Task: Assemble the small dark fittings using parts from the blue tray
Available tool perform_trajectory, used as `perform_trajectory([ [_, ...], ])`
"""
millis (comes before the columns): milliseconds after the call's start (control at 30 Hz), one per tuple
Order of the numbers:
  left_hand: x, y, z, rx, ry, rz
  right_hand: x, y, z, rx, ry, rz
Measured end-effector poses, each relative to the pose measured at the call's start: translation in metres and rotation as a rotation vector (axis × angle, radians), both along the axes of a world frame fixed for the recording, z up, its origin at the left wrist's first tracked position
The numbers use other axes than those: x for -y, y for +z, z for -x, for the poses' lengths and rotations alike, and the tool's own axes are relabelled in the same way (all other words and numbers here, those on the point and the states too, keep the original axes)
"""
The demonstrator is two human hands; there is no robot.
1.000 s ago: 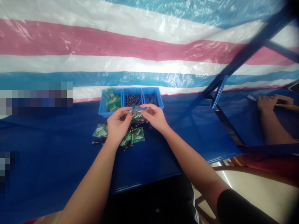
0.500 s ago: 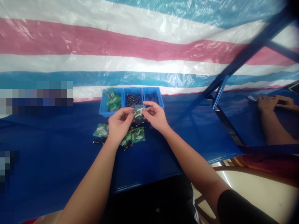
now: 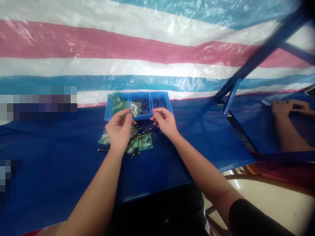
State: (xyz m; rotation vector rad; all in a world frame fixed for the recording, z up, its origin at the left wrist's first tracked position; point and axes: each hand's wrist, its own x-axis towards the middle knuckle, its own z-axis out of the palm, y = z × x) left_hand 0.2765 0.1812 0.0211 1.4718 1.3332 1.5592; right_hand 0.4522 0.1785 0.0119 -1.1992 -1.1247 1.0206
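Note:
My left hand pinches a clear plastic bag of pale pieces, held over the middle blue bin. To the right, my right hand is in front of the right bin; thumb and fingertips are together, and whatever they hold, if anything, is too small to name. Green-tinted bags fill the left bin. Dark screws lie in the middle bin. Below my hands, more filled bags and loose screws are heaped on the table.
The blue table meets a striped plastic sheet behind the bins. A blue metal frame slants at the right, with another person's hands beyond it. Pixelated patches cover parts of the left side.
My left hand has moved left with the bag, which has left my right hand's fingers. My right hand remains near the right bin, its fingers more curled.

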Motion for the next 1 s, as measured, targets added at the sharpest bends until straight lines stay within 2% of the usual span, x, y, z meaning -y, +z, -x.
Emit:
perform_trajectory([
  [67, -0.003, 0.000, 0.002, 0.049, 0.123, -0.072, 0.001, 0.001, 0.000, 0.016, 0.015, 0.000],
  [133, -0.007, -0.002, 0.005, 0.069, 0.193, -0.088, 0.003, 0.002, 0.001, 0.042, 0.038, -0.006],
  [233, -0.014, -0.006, 0.014, 0.044, 0.132, 0.098, 0.004, 0.000, 0.001, 0.095, 0.072, -0.010],
  [300, -0.018, -0.009, 0.020, 0.014, 0.143, 0.218, 0.004, -0.002, 0.000, 0.140, 0.084, -0.015],
  [433, -0.019, -0.011, 0.025, -0.064, 0.202, 0.199, 0.003, -0.005, -0.004, 0.316, 0.107, -0.017],
  [600, -0.019, -0.020, 0.027, -0.175, 0.144, 0.154, 0.005, -0.002, -0.010, 0.710, 0.222, 0.022],
  [767, -0.024, -0.031, 0.034, -0.205, 0.056, 0.122, 0.005, -0.001, -0.013, 0.805, 0.323, 0.031],
  [900, -0.021, -0.024, 0.031, -0.231, -0.004, 0.139, 0.003, -0.004, -0.015, 0.830, 0.381, 0.015],
  [1000, -0.014, -0.013, 0.025, -0.281, 0.024, 0.111, 0.001, -0.005, -0.014, 0.886, 0.398, -0.013],
])
